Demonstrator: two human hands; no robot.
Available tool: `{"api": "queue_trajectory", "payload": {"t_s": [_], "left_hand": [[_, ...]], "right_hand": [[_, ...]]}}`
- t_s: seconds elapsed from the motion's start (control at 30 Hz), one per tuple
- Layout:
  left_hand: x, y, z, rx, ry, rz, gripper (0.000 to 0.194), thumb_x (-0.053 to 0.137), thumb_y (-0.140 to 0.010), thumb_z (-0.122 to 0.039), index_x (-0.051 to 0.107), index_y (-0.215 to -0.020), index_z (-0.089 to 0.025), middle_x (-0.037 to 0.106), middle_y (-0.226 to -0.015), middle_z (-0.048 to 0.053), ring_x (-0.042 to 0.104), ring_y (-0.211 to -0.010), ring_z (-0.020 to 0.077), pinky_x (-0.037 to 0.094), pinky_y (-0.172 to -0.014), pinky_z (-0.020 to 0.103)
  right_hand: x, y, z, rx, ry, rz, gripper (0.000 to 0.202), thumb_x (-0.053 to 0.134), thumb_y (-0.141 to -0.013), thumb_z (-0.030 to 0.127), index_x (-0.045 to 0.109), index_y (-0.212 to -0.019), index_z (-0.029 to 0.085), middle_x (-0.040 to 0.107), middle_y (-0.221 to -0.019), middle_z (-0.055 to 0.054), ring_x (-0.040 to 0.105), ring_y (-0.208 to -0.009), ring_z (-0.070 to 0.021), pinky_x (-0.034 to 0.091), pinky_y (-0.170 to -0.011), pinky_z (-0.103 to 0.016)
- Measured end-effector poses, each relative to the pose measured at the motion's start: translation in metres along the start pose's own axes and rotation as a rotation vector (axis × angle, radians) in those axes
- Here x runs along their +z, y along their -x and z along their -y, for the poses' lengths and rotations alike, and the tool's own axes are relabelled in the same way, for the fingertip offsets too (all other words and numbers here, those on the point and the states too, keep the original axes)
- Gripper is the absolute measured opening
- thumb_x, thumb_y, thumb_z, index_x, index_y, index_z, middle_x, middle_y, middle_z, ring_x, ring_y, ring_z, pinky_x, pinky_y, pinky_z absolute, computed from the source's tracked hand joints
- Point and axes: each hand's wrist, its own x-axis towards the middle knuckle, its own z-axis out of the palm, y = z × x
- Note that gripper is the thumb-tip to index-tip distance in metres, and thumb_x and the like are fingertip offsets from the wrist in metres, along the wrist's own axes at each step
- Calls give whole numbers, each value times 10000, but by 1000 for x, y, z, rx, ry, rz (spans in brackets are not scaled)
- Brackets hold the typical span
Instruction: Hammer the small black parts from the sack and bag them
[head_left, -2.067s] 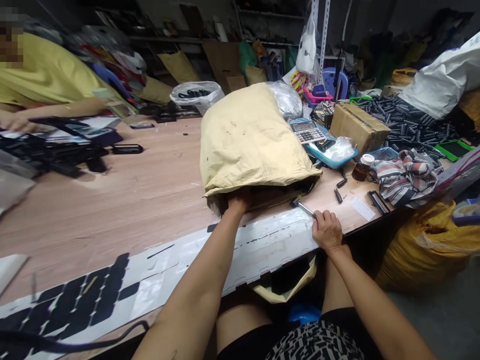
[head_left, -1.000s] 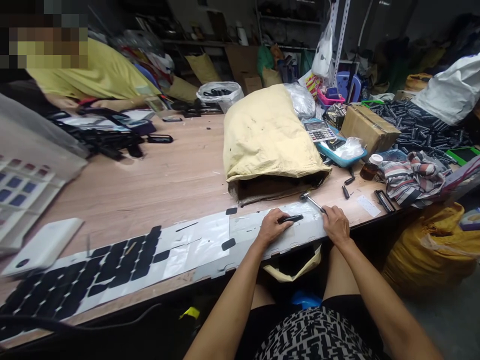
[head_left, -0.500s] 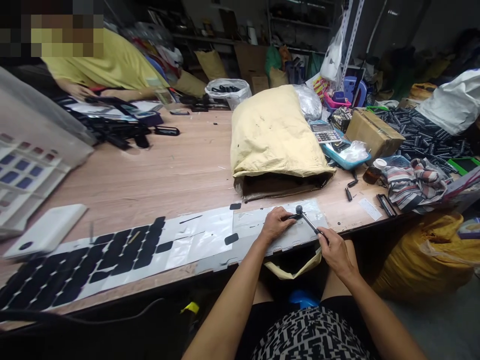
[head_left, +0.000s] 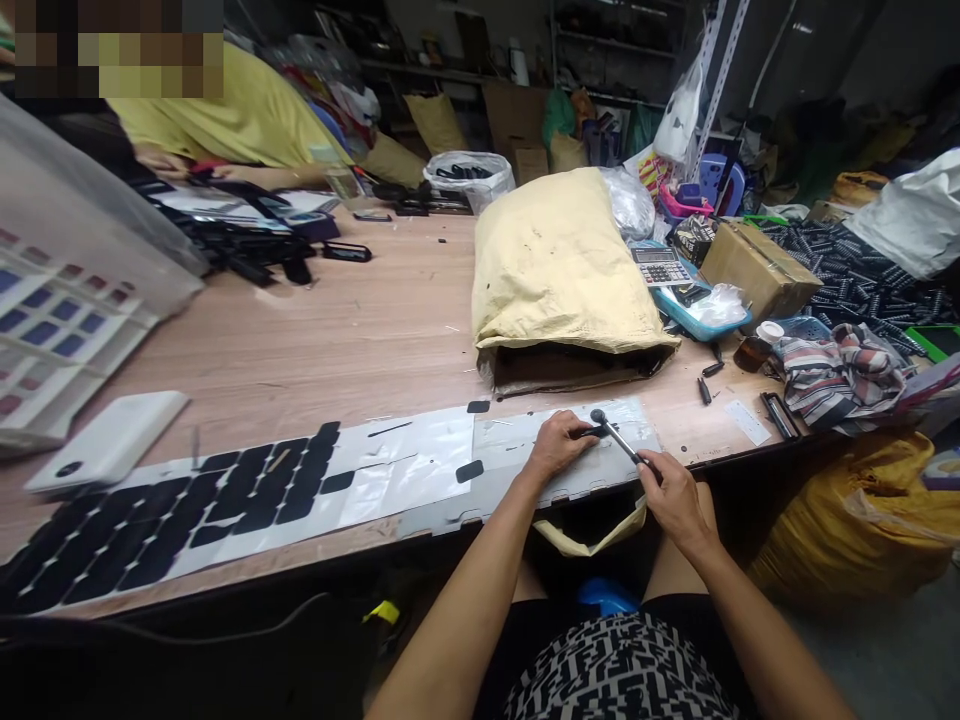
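My right hand is closed around the handle of a small hammer with a rounded dark head and a shiny shaft. The hammer's head is over a small black piece, touching it or just above. Fingers of my left hand pinch that piece against a grey board at the table's front edge; its exact kind is too small to tell. To the left, rows of flat black rounded pieces lie on a white sheet.
Behind my hands a large yellow sack lies with its mouth toward me. On the right are a calculator, a cardboard box, a brown bottle and a striped cloth. A person in a yellow shirt sits across the table.
The view has shifted slightly, so the table's contents appear a little further right. Both hands keep their grips, and the hammer's head stays at the black piece.
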Motion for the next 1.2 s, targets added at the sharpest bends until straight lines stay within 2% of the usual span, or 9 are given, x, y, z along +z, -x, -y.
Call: {"api": "queue_trajectory", "payload": {"t_s": [0.17,0.3,0.57,0.67,0.77,0.87,0.93,1.07,1.2], "left_hand": [[-1,0,-1,6,-8,5,116,796,-769,-256,778,-879,-223,654,-795,23,598,-850,195,470,-805,326],[-1,1,-2,11,-23,8,117,782,-776,-260,759,-880,-212,658,-815,26,595,-858,201,464,-789,324],[-4,2,-3,40,-63,49,135,745,-805,-308,742,-906,-219,657,-845,36,585,-873,216,461,-821,350],[-4,19,-12,90,-99,61,148,753,-800,-328,744,-909,-228,672,-910,52,586,-920,238,458,-872,389],[-2,53,-25,182,-156,40,141,762,-783,-301,746,-909,-240,663,-1137,90,568,-1105,293,437,-981,458],[0,90,-37,239,-233,18,143,763,-774,-275,752,-915,-256,533,-1430,101,446,-1332,367,368,-1103,539],[2,108,-43,246,-290,36,137,761,-776,-258,756,-912,-266,434,-1542,85,356,-1419,395,331,-1141,576],[5,126,-47,245,-372,118,164,783,-751,-210,752,-899,-274,377,-1597,74,286,-1474,414,310,-1155,624],[7,126,-49,255,-353,149,156,816,-742,-267,757,-887,-268,432,-1566,94,358,-1431,421,338,-1126,643]], "right_hand": [[-3,-38,-28,11,276,-89,288,520,-938,273,707,-1149,218,698,-1033,-70,617,-966,-209,462,-855,-316],[6,-62,-48,-23,499,-136,266,518,-941,246,704,-1128,214,644,-965,-71,530,-911,-210,386,-782,-305],[21,-66,-51,-57,686,-175,281,514,-934,265,646,-1175,205,585,-975,-81,450,-900,-228,300,-750,-326],[21,-65,-50,-49,688,-158,274,521,-929,268,638,-1169,206,584,-988,-80,445,-905,-230,297,-748,-324],[21,-65,-48,-31,689,-147,271,523,-928,270,630,-1169,204,583,-997,-81,445,-914,-232,300,-750,-324],[21,-64,-47,-25,699,-140,261,522,-929,273,630,-1156,204,583,-998,-82,446,-914,-234,301,-749,-328],[21,-64,-47,-26,702,-141,259,520,-930,273,630,-1155,206,585,-998,-81,447,-913,-234,301,-749,-330],[21,-64,-47,-31,688,-155,257,523,-931,271,627,-1156,203,589,-1000,-81,450,-913,-233,299,-751,-327],[21,-63,-48,-38,684,-162,245,523,-931,264,626,-1144,200,586,-988,-78,447,-903,-229,295,-750,-324]]}}
